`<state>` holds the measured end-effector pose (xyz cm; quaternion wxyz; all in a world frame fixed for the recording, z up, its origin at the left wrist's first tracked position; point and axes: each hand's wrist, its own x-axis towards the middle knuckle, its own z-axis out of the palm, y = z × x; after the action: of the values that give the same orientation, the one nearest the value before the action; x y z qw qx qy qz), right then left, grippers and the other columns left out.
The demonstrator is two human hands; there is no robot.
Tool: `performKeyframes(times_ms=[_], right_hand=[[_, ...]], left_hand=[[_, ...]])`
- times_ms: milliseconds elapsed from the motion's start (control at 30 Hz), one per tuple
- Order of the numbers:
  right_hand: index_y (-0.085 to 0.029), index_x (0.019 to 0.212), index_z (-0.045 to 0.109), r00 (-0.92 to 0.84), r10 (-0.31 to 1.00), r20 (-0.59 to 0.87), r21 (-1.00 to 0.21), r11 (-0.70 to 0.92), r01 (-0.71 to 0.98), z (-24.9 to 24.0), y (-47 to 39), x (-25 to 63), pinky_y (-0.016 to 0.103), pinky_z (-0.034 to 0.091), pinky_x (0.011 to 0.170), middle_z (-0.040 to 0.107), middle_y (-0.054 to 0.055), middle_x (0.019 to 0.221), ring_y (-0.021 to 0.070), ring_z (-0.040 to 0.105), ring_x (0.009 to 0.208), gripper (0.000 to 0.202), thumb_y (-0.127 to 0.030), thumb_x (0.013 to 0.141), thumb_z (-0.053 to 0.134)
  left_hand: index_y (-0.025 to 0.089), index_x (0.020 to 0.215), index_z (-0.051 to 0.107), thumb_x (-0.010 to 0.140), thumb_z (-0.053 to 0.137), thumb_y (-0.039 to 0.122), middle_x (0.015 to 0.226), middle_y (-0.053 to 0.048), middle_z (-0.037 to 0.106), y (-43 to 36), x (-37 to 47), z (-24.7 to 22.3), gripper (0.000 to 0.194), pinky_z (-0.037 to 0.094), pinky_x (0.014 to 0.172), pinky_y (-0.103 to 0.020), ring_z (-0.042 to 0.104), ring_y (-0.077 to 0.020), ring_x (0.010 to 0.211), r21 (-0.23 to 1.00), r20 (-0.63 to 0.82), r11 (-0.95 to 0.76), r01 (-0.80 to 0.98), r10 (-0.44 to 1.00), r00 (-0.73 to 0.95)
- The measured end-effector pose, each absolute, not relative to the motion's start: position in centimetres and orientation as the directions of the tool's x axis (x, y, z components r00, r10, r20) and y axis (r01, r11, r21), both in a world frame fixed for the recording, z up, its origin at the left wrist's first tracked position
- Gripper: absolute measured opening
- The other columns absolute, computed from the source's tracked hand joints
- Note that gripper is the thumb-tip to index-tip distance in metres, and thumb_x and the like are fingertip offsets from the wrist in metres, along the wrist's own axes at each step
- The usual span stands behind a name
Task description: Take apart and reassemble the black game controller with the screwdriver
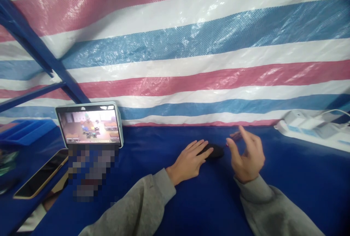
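My left hand point(190, 161) lies palm down on the blue table, with its fingers stretched over the near side of a black, rounded object point(215, 151) that looks like a computer mouse. The fingers cover part of it. To its right, my right hand point(248, 156) is raised a little above the table, thumb and forefinger curved towards each other. A small, blurred reddish thing point(236, 136) shows at these fingertips; its kind cannot be made out. Both wrists come out of grey sleeves.
At the left, a tablet point(89, 125) showing a video stands upright. A phone point(42, 174) and a blue divided tray point(30, 132) are near it. A white power strip point(314, 136) with plugs lies at the right. Striped sheeting point(191, 83) hangs behind the table; a blue frame point(51, 61) slants at left.
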<state>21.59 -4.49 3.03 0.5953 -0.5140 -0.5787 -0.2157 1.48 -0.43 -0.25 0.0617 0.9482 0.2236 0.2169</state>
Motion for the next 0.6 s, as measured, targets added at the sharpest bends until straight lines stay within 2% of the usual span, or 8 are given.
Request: performKeyframes(times_ms=[67, 233, 367, 467, 600], right_hand=[[-0.020, 0.136, 0.057, 0.252, 0.322, 0.912, -0.370, 0.387, 0.844, 2.90, -4.43, 21.60, 0.038, 0.058, 0.081, 0.072, 0.008, 0.095, 0.0209, 0.069, 0.084, 0.053, -0.020, 0.085, 0.069], [-0.019, 0.136, 0.055, 0.223, 0.429, 0.875, -0.418, 0.439, 0.795, 2.83, -4.50, 21.56, 0.044, 0.057, 0.087, 0.073, 0.011, 0.105, 0.0240, 0.070, 0.095, 0.043, -0.024, 0.093, 0.057], [-0.020, 0.131, 0.061, 0.230, 0.355, 0.906, -0.364, 0.378, 0.851, 3.13, -4.59, 21.49, 0.041, 0.058, 0.084, 0.070, 0.010, 0.100, 0.0236, 0.068, 0.093, 0.046, -0.023, 0.086, 0.068], [-0.021, 0.138, 0.056, 0.227, 0.355, 0.907, -0.374, 0.430, 0.822, 2.99, -4.60, 21.51, 0.041, 0.058, 0.082, 0.070, 0.009, 0.099, 0.0222, 0.068, 0.088, 0.051, -0.019, 0.087, 0.064], [-0.021, 0.145, 0.047, 0.192, 0.439, 0.877, -0.402, 0.454, 0.795, 2.90, -4.56, 21.59, 0.044, 0.057, 0.085, 0.070, 0.011, 0.107, 0.0237, 0.067, 0.095, 0.052, -0.021, 0.093, 0.054]], left_hand=[[0.021, 0.148, 0.039, 0.097, 0.048, 0.014, 0.156, -0.010, 0.039, -0.44, 1.50, -0.23, 0.053, 0.032, 0.121, -0.045, 0.034, -0.0219, 0.147, 0.223, 0.391, -0.889, 0.400, 0.457, 0.799], [0.020, 0.147, 0.041, 0.097, 0.049, 0.014, 0.157, -0.011, 0.038, -0.42, 1.48, -0.20, 0.052, 0.031, 0.121, -0.045, 0.034, -0.0230, 0.147, 0.206, 0.388, -0.894, 0.397, 0.448, 0.806], [0.021, 0.147, 0.042, 0.097, 0.049, 0.014, 0.157, -0.011, 0.038, -0.39, 1.48, -0.21, 0.051, 0.030, 0.122, -0.045, 0.032, -0.0226, 0.148, 0.195, 0.386, -0.899, 0.392, 0.438, 0.812], [0.021, 0.147, 0.042, 0.097, 0.049, 0.014, 0.157, -0.011, 0.038, -0.42, 1.50, -0.24, 0.051, 0.030, 0.122, -0.045, 0.033, -0.0227, 0.147, 0.194, 0.379, -0.898, 0.394, 0.439, 0.815], [0.021, 0.147, 0.042, 0.097, 0.049, 0.014, 0.156, -0.011, 0.039, -0.47, 1.50, -0.26, 0.051, 0.031, 0.121, -0.046, 0.033, -0.0235, 0.147, 0.195, 0.380, -0.899, 0.393, 0.438, 0.815]])
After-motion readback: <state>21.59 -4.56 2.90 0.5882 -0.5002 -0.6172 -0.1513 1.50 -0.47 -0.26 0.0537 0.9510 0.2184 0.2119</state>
